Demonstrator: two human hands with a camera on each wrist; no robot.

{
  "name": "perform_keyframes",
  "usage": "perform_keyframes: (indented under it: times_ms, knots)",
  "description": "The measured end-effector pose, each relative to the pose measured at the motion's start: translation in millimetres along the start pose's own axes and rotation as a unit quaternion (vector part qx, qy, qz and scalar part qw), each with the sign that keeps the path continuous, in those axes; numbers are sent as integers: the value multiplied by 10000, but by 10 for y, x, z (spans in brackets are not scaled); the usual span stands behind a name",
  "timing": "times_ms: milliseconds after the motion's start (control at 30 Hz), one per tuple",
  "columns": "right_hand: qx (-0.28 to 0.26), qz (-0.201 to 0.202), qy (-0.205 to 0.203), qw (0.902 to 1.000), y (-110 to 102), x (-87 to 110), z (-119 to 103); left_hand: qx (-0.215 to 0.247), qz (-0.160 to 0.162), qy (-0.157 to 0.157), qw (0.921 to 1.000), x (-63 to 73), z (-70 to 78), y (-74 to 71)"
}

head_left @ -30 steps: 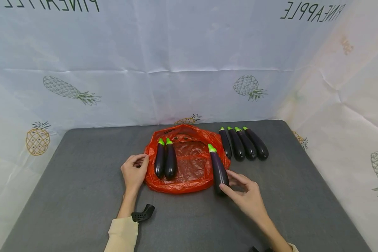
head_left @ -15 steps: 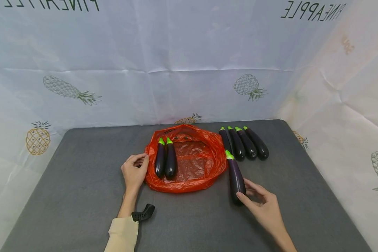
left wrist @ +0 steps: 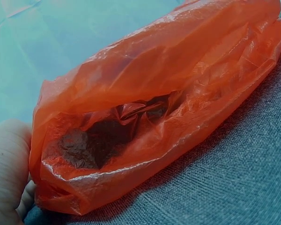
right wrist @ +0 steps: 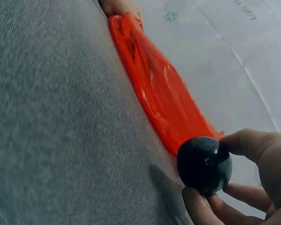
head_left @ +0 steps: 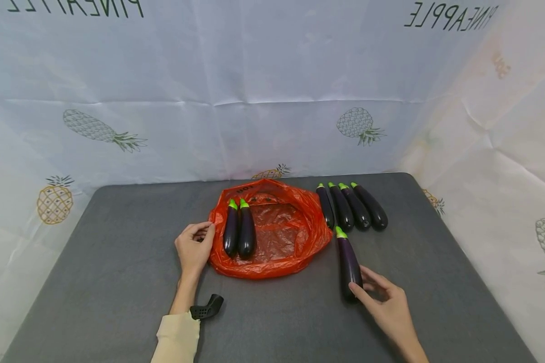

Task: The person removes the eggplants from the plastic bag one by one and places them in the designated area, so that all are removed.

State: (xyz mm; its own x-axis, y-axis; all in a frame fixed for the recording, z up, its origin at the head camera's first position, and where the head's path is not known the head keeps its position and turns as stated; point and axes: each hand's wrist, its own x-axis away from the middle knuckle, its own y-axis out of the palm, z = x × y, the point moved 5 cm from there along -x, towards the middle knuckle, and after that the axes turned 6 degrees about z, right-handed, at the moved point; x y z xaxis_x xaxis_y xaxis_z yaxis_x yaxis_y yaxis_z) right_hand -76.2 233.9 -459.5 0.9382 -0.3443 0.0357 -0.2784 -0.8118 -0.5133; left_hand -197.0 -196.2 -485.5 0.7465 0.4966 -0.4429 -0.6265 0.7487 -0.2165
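A red plastic bag (head_left: 259, 270) lies with its mouth spread wide on the grey table. Inside, at its left side, two dark purple eggplants (head_left: 247, 234) with green caps lie side by side. My left hand (head_left: 194, 249) pinches the bag's left edge; in the left wrist view the bag's folds hide most of its fingers. Off the bag's lower right edge, my right hand (head_left: 386, 305) grips another eggplant (head_left: 347, 264) near its rounded bottom end, thumb on one side and fingers on the other. The green cap of this eggplant points toward the row behind it.
Several more eggplants (head_left: 356, 206) lie in a row right of the bag, the leftmost close against its edge. A white cloth (head_left: 281, 136) with pineapple prints hangs behind the table (head_left: 131, 242). A black strap piece (head_left: 206, 307) sits at the left wrist.
My right hand has moved right and nearer the front edge, carrying the eggplant from over the bag's right rim to beside it. My left hand has stayed at the bag's edge.
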Motion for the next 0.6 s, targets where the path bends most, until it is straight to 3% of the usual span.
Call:
perform_keyframes:
  times_ms: [367,600]
  knots:
    - [400,-142,108,9990,39,-57,64,44,-8,25,10000,7,-5,1]
    - [631,-288,237,9973,57,-89,110,279,27,206,9994,17,16,-11]
